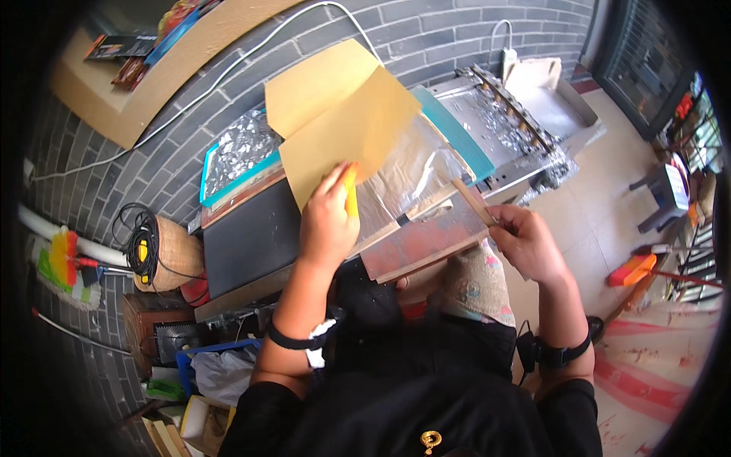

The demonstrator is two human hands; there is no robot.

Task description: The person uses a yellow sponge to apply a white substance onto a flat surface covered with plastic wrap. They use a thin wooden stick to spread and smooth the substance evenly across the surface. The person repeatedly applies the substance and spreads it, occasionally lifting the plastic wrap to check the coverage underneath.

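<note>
A flat yellow piece [352, 193] with an orange end is in my left hand [330, 220], at the lower edge of a folded tan paper sheet [337, 131]. My fingers cover part of this piece, so its kind is unclear. In my right hand [524, 240], between thumb and fingers, is a thin wooden stick [473, 200] that slants up and left. Its far end lies near the corner of a wooden-edged panel covered by wrinkled clear film [411, 180]. The paper overlaps the film's upper left. Below the film lies a worn reddish-brown board [425, 237].
Left of the paper stands a teal tray [214, 200] with silver foil scraps, behind a black work surface [251, 234]. A ribbed teal sheet [457, 137] borders a foil-littered metal unit [491, 120] on the right. A wicker basket [177, 254] carries coiled black cable.
</note>
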